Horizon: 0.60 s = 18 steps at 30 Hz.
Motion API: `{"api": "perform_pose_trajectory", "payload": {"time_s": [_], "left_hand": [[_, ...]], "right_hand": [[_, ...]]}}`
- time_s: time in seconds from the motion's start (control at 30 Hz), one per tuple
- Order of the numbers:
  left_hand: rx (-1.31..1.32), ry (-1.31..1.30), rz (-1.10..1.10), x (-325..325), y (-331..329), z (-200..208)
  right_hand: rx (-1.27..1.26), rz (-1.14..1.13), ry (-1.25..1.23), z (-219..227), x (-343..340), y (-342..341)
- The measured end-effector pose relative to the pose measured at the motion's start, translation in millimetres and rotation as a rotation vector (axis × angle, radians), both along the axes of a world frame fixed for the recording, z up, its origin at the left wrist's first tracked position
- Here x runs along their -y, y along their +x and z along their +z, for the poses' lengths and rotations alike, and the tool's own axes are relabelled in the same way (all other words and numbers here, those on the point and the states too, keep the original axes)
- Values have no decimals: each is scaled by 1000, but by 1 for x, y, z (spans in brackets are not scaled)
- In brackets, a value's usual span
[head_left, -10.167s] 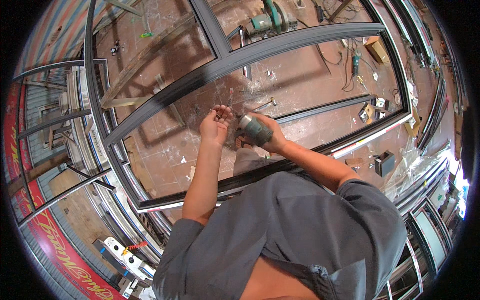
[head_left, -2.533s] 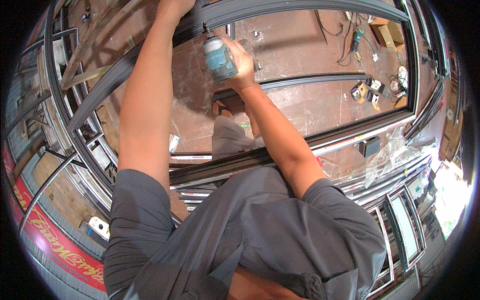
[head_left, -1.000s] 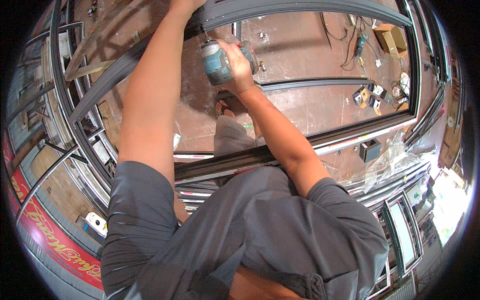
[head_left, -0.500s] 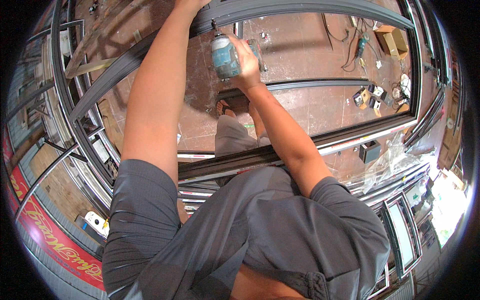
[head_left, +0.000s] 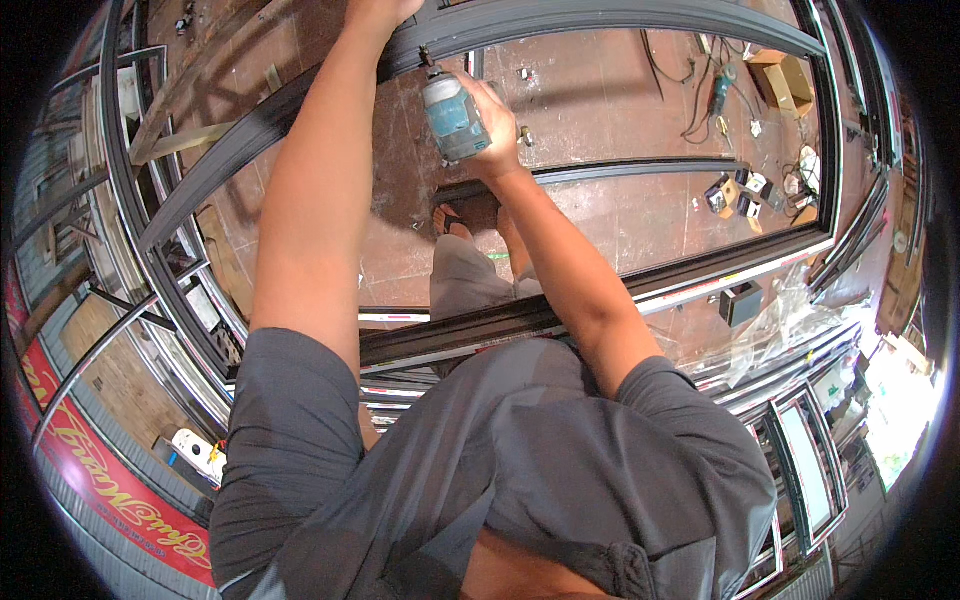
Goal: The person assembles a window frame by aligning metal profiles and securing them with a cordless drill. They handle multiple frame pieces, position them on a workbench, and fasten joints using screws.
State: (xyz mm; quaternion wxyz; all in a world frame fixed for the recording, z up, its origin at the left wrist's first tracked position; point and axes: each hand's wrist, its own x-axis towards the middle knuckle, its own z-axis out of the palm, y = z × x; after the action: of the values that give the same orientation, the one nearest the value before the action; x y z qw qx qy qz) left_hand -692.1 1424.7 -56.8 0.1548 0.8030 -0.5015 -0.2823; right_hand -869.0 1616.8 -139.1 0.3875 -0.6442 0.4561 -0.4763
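Observation:
My right hand [head_left: 497,130] is wrapped round a teal and grey cordless impact driver [head_left: 456,122]. The bit [head_left: 427,58] points up and away, just short of the dark grey metal frame's far bar [head_left: 580,22]; whether it touches cannot be made out. At the top edge of the picture, my left hand [head_left: 390,8] is by that same bar, its fingers cut off from view. The near bar of the frame [head_left: 460,330] runs across in front of my body, under my right forearm.
Inside the frame lie a loose metal bar [head_left: 640,172], a corded teal power tool [head_left: 720,92], an open cardboard box [head_left: 782,82] and several small boxes [head_left: 745,195] on the reddish floor. More metal frames [head_left: 135,200] stand at left. Clear plastic wrap [head_left: 780,325] lies at right.
The impact driver has turned slightly in my right hand's grip, and its bit sits a little lower and further left. My left arm has barely shifted.

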Motion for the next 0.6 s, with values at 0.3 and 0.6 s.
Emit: {"api": "perform_pose_trajectory", "payload": {"time_s": [0.3,0.6], "left_hand": [[12,38,45,-1,1,6],[-1,39,2,-1,-4,2]], "right_hand": [[-24,-33,11,6,-1,1],[-80,-7,-10,15,7,-10]]}}
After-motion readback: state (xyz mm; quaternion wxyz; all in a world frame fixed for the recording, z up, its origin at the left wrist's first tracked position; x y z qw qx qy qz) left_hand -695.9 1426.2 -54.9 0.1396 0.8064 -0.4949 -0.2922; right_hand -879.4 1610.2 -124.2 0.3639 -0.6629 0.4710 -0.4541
